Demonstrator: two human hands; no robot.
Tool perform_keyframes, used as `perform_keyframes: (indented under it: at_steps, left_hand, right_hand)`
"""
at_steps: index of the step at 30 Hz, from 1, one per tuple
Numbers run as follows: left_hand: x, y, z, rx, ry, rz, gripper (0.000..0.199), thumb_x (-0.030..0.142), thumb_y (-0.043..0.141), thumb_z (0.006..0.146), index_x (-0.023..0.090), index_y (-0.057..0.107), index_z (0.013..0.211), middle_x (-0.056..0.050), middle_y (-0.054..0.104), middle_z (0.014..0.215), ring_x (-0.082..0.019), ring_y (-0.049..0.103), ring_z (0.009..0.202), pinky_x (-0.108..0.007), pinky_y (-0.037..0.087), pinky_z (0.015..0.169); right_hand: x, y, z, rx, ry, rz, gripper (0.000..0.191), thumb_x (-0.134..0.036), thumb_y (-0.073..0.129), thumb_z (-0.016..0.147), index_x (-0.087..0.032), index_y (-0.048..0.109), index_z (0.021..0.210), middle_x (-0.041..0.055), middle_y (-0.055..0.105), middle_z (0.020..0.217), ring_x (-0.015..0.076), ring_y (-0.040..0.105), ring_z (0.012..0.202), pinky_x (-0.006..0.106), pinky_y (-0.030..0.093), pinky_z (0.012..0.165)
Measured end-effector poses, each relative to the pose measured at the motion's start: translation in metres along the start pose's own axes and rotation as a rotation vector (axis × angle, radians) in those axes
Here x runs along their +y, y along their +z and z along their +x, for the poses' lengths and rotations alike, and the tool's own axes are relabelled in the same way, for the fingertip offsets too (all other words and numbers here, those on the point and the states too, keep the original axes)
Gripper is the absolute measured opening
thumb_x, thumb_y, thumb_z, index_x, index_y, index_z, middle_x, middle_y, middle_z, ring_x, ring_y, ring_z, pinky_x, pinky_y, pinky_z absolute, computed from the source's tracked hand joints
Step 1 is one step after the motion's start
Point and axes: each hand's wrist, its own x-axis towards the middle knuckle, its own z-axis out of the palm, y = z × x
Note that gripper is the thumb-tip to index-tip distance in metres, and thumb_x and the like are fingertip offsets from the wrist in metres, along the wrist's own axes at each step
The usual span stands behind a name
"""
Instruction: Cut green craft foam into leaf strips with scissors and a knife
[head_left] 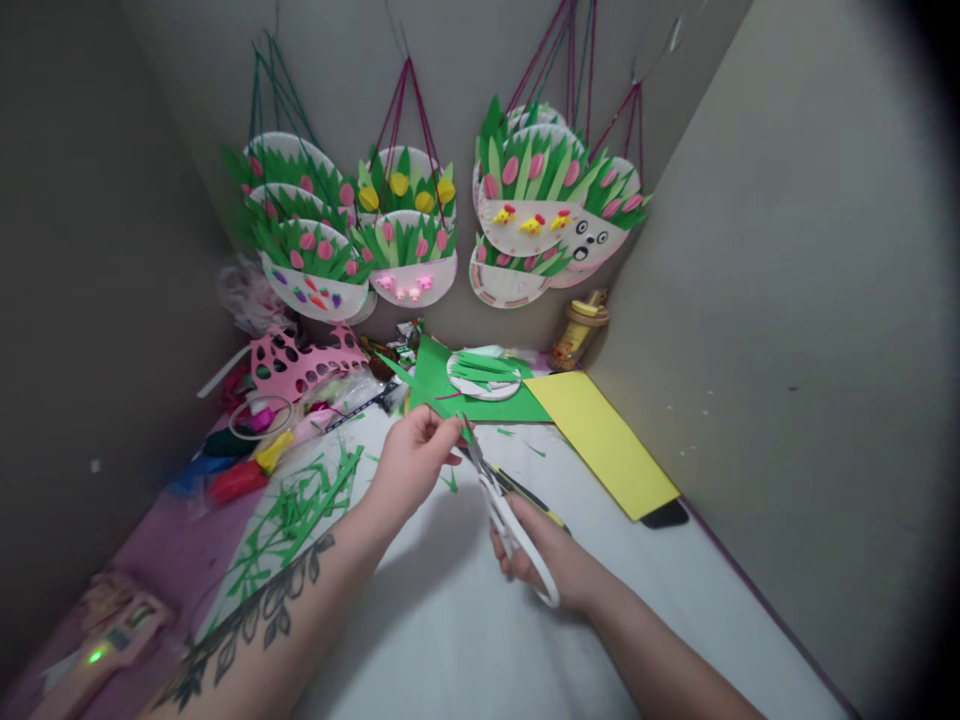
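Observation:
My left hand (417, 452) pinches a narrow strip of green paper (399, 370), whose pointed end sticks out to the upper left. Around the white handles of a pair of scissors (516, 530) the fingers of my right hand (541, 552) are wrapped. The blades point up and left and meet the paper's near end beside my left fingertips; whether they are parted is hard to tell. Just behind the scissors, partly covered, lies a black and yellow tool (534, 496). Farther back, cut green strips (484, 367) lie on a white paper plate (480, 390).
Green sheets (429, 368) and a yellow sheet (604, 440) lie at the back. Green scraps (300, 510) and a punched pink sheet (304, 362) are on the left. A yellow cup (576, 335) stands in the corner. Decorated plate baskets (415, 275) hang on the wall.

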Motion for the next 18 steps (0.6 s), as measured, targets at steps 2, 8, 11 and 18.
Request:
perform_keyframes:
  at_steps: [2, 8, 11, 18]
  left_hand:
    - [-0.0002, 0.0003, -0.0001, 0.001, -0.001, -0.001, 0.031, 0.042, 0.062, 0.073, 0.018, 0.045, 0.064, -0.004, 0.065, 0.067, -0.018, 0.064, 0.068, -0.027, 0.051, 0.054]
    - [0.0001, -0.0010, 0.0005, -0.014, 0.002, 0.007, 0.032, 0.044, 0.062, 0.073, 0.017, 0.046, 0.064, -0.004, 0.066, 0.068, -0.018, 0.065, 0.069, -0.027, 0.051, 0.055]
    - [0.0012, -0.0024, 0.0012, -0.028, -0.005, 0.005, 0.032, 0.045, 0.062, 0.073, 0.017, 0.047, 0.065, -0.004, 0.066, 0.070, -0.018, 0.065, 0.072, -0.026, 0.051, 0.055]
    - [0.0011, -0.0042, 0.0013, -0.049, 0.050, 0.059, 0.033, 0.048, 0.057, 0.077, 0.018, 0.047, 0.067, -0.003, 0.064, 0.069, -0.018, 0.065, 0.072, -0.026, 0.051, 0.054]
  right_hand:
    - [-0.0002, 0.0002, 0.0002, -0.001, 0.002, -0.001, 0.048, -0.056, 0.069, 0.065, -0.021, 0.043, 0.083, -0.0024, 0.050, 0.071, 0.0099, 0.046, 0.058, 0.024, 0.036, 0.051]
    - [0.0014, -0.0012, -0.0003, 0.008, -0.030, 0.007, 0.043, -0.053, 0.069, 0.067, -0.020, 0.045, 0.080, -0.0029, 0.050, 0.067, 0.0093, 0.044, 0.055, 0.022, 0.036, 0.049]
    - [0.0018, -0.0023, -0.0006, 0.019, -0.024, 0.014, 0.037, -0.045, 0.069, 0.068, -0.020, 0.046, 0.083, -0.0034, 0.050, 0.066, 0.0092, 0.044, 0.055, 0.022, 0.035, 0.048]
    - [-0.0016, -0.0040, -0.0006, 0.028, 0.002, 0.019, 0.023, -0.023, 0.060, 0.065, -0.021, 0.044, 0.082, -0.0047, 0.049, 0.065, 0.0085, 0.042, 0.054, 0.020, 0.033, 0.047]
